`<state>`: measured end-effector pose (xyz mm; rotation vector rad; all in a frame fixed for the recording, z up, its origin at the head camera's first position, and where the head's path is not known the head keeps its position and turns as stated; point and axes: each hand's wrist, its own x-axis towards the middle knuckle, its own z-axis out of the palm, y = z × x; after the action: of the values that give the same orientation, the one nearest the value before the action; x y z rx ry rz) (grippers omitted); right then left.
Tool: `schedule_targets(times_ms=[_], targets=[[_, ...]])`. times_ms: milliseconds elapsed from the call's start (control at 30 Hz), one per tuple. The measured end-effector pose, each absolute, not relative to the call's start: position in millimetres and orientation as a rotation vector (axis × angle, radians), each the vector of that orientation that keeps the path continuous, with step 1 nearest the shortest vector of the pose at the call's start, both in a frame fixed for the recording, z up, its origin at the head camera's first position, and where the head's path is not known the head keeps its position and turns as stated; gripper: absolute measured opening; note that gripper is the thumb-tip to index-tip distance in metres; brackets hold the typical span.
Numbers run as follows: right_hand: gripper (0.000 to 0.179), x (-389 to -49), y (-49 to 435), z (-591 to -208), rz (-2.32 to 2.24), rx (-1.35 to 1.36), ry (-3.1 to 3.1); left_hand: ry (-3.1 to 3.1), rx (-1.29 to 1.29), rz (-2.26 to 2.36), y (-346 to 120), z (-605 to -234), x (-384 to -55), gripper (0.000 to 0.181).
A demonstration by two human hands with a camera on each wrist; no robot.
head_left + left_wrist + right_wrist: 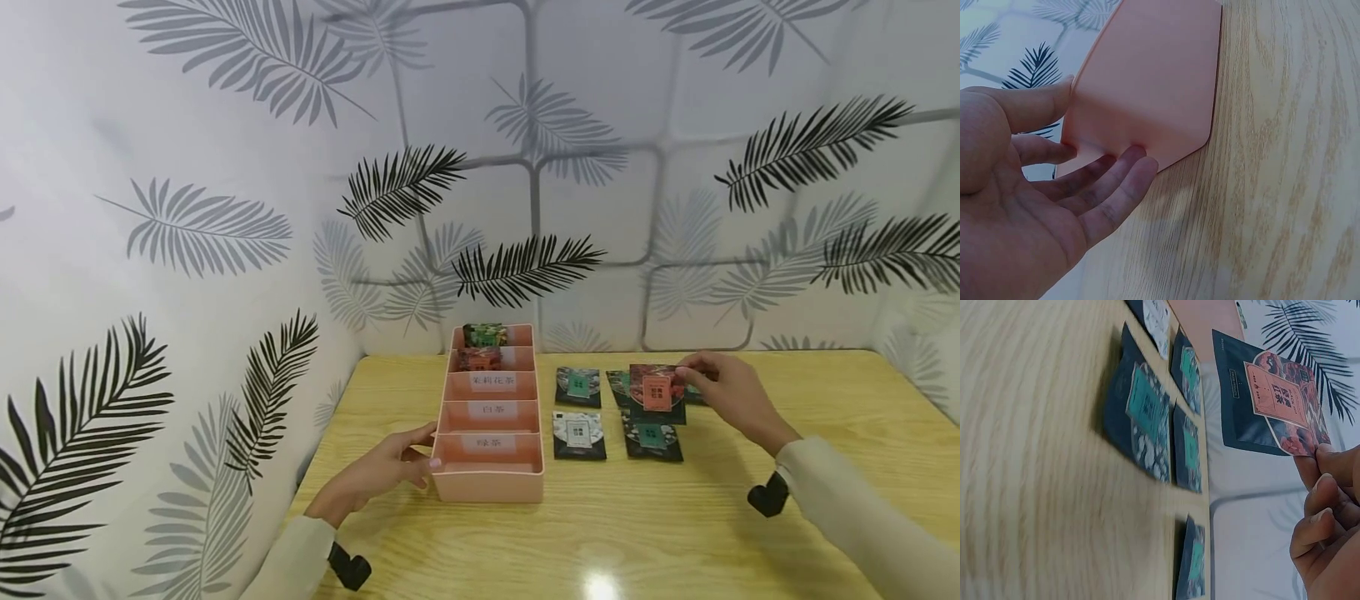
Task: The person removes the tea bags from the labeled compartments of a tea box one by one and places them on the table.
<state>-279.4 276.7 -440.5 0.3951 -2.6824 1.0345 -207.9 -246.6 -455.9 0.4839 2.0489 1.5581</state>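
A long pink divided box [487, 489] stands on the table, with Chinese labels in its front compartments. My left hand [390, 460] is at its near left corner; in the left wrist view the fingertips [1138, 153] touch the outside wall and the thumb meets the edge. My right hand [723, 392] pinches a dark tea sachet [657, 393] with a red label by its edge, raised off the table. Beneath and around it lie dark tea sachets with green labels, one [652, 437] in front. A white-patterned sachet [579, 435] is nearer the box.
A green sachet [485, 335] and a red sachet [478, 358] sit in the two rear compartments. Another green-labelled sachet [577, 386] lies right of the box. Behind the wooden table [675, 533] hangs a white leaf-patterned curtain [480, 208].
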Motion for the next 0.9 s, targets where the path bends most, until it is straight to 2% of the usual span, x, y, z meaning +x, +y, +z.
schedule_targets(times_ms=[500,900], targets=[[0.032,-262,330,-464,0.940,0.298,-2.722,2.060,0.470,1.547,-246,-454,-207,0.069],[0.032,-262,355,-484,0.916,0.201,-2.840,2.046,0.488,1.560,-246,-453,-206,0.068]])
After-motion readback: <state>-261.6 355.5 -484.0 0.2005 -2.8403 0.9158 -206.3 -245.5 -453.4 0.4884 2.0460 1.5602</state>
